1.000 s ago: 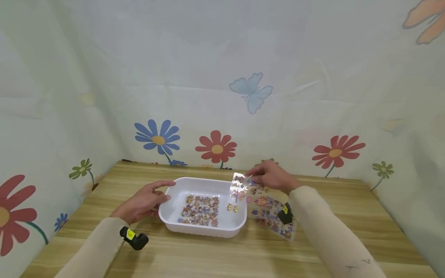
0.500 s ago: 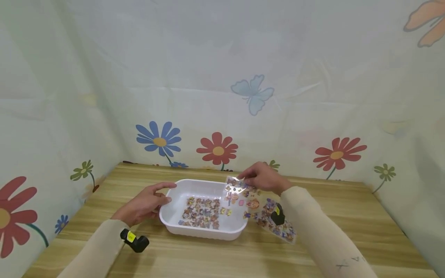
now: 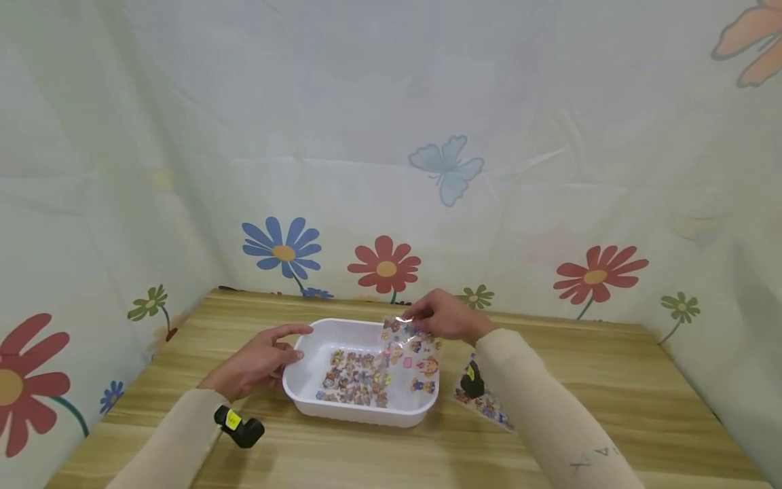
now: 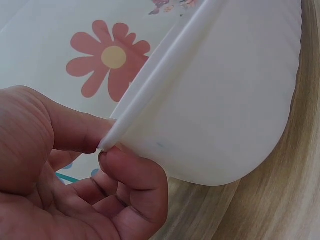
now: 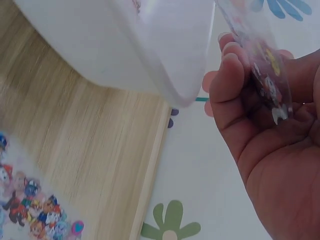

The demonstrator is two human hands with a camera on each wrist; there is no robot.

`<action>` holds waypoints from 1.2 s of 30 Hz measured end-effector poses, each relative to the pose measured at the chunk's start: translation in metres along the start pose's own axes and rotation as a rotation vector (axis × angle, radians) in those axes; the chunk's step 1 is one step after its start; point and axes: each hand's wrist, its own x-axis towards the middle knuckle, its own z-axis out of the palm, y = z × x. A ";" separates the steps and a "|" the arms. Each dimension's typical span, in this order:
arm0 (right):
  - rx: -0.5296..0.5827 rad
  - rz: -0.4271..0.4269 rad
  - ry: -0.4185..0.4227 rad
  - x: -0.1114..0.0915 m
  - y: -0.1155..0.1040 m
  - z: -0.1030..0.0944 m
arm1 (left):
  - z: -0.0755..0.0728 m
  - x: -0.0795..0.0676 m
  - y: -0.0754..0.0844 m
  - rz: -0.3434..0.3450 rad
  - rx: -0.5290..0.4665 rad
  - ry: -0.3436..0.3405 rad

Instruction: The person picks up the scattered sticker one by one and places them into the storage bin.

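In the head view, your left hand (image 3: pixel 259 356) holds the rim at the left end of the white tray (image 3: pixel 360 411), which stands near the back edge of the tabletop (image 3: pixel 580 380), somewhat left of its middle. Your right hand (image 3: pixel 446 316) pinches the upper edge of a clear picture sheet (image 3: pixel 406 350) above the right half of the tray. A second sheet (image 3: pixel 348 384) lies flat on the tray's floor; the held one overlaps it in view, but you cannot tell whether they touch. Another, loose sheet (image 3: pixel 491 411) rests on the tabletop just right of the tray, towards the right edge, partly hidden by your forearm. The step in hand looks like putting the pinched sheet into the tray. The next move seems to call for lowering it flat beside or onto the one inside, then easing the fingers apart while the left hand steadies the rim.

In the left wrist view, your fingers are closed up narrow on the tray's rim, some curled against its outer side.

In the right wrist view, your fingers and thumb press together with the clear picture sheet between them. The tray's corner is beside the hand, blurred, and the loose sheet shows on the tabletop at the lower left.
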 end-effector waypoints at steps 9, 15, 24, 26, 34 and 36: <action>-0.029 -0.003 -0.013 0.009 -0.010 0.013 | 0.000 -0.001 -0.002 0.002 -0.006 0.001; -0.034 0.000 -0.036 0.017 -0.013 0.023 | 0.001 0.001 -0.003 0.000 -0.014 0.001; -0.056 -0.046 -0.078 0.025 -0.020 0.035 | 0.001 0.001 -0.002 -0.005 -0.003 0.007; -0.066 -0.051 -0.088 0.027 -0.022 0.037 | 0.001 0.000 -0.001 -0.010 -0.003 0.010; -0.122 -0.055 -0.120 0.034 -0.030 0.049 | 0.000 0.002 0.001 -0.009 -0.003 0.005; -0.129 -0.049 -0.128 0.035 -0.033 0.052 | -0.001 0.002 0.000 0.000 -0.005 0.002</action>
